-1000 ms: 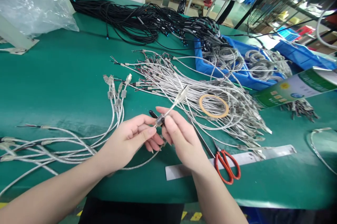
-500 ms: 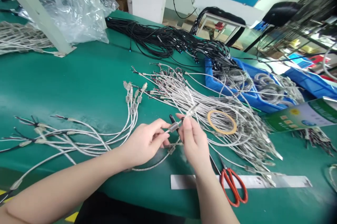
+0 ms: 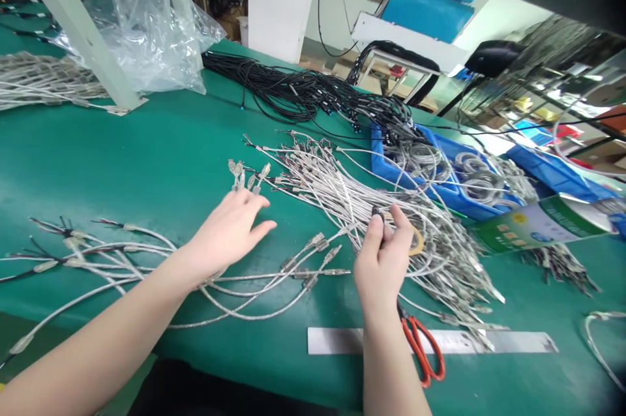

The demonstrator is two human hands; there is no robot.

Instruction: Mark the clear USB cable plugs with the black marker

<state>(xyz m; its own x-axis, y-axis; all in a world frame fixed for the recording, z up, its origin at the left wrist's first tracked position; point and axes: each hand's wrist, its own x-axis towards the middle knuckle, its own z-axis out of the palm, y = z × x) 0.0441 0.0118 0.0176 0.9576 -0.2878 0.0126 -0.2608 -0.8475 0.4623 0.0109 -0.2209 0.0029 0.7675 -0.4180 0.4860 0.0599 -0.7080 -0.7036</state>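
Observation:
My left hand (image 3: 232, 227) is open, thumb and fingers apart, over the upright bunch of clear cable connectors (image 3: 238, 171); the palm hides their lower parts. My right hand (image 3: 384, 256) is closed on a slim black tool (image 3: 376, 211), of which only the dark tip shows between thumb and fingers. Between the hands lie several loose clear-sheathed cables with connector ends (image 3: 317, 243). Just past the right hand is a large pile of such cables (image 3: 342, 188), with a tan ring (image 3: 417, 243) on top, partly hidden by the fingers.
Red-handled scissors (image 3: 425, 351) lie across a steel ruler (image 3: 499, 341) by my right forearm. Blue bins (image 3: 391, 171) with coiled cables stand beyond the pile, near a green can (image 3: 542, 227). Black cables (image 3: 278, 87), a plastic bag (image 3: 147, 44) and a white post (image 3: 78, 31) are farther back.
My left hand has let go of a cable connector and moved left to the upright bunch. My right hand has moved right with the black tool, leaving the cable on the table.

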